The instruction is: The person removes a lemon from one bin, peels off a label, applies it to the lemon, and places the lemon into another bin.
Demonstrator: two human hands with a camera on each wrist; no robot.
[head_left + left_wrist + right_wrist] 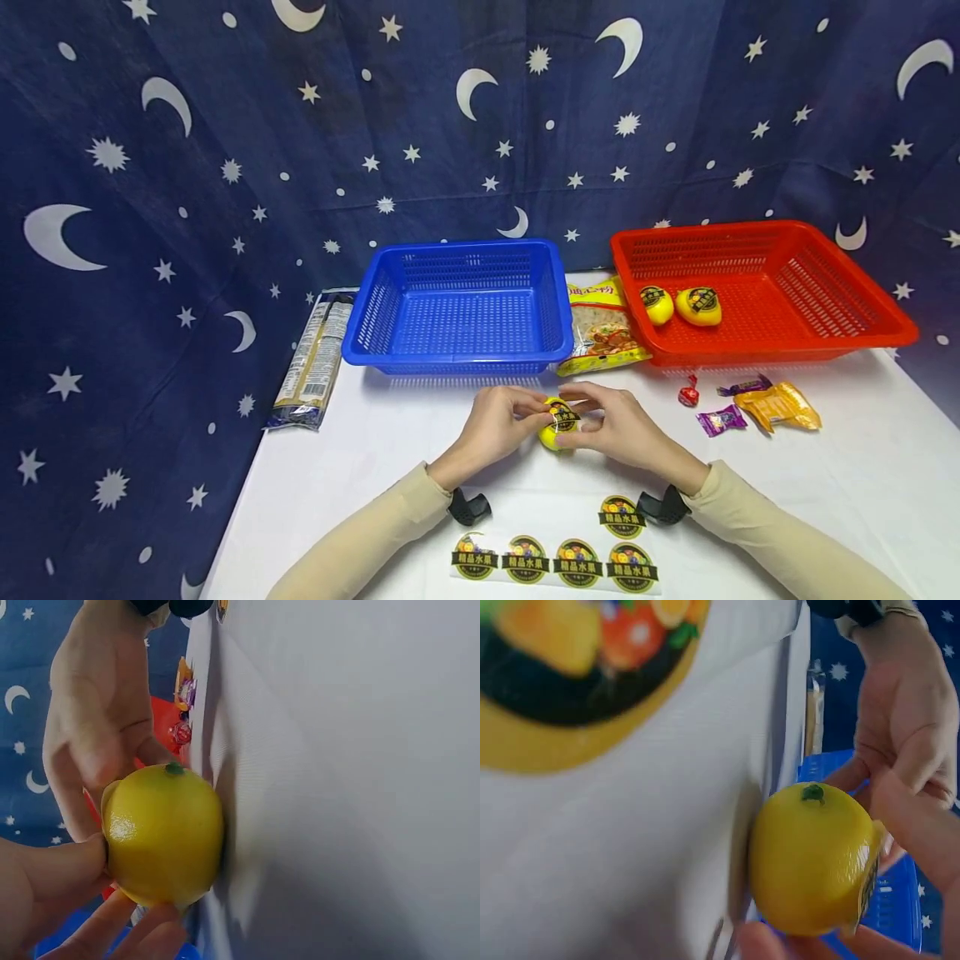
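Observation:
Between both hands is a yellow lemon [552, 437] with a green stem end, low over the white table. A round black-and-gold fruit sticker [564, 418] lies across its upper face, and part of its edge stands off the skin in the right wrist view. My left hand [497, 427] grips the lemon from the left, its thumb at the sticker and fingertips around the far side. From the right, my right hand [621, 427] holds it with thumb and fingers at the sticker's edge. The lemon's yellow side [165, 836] faces the left wrist camera.
A sticker sheet [540, 543] lies near the front. Behind the hands stand a blue basket [457, 360] and a red basket [750, 348] holding two stickered lemons [699, 307]. A yellow food packet [600, 329] sits between them. Wrapped sweets [722, 421] lie right, a long packet [311, 362] left.

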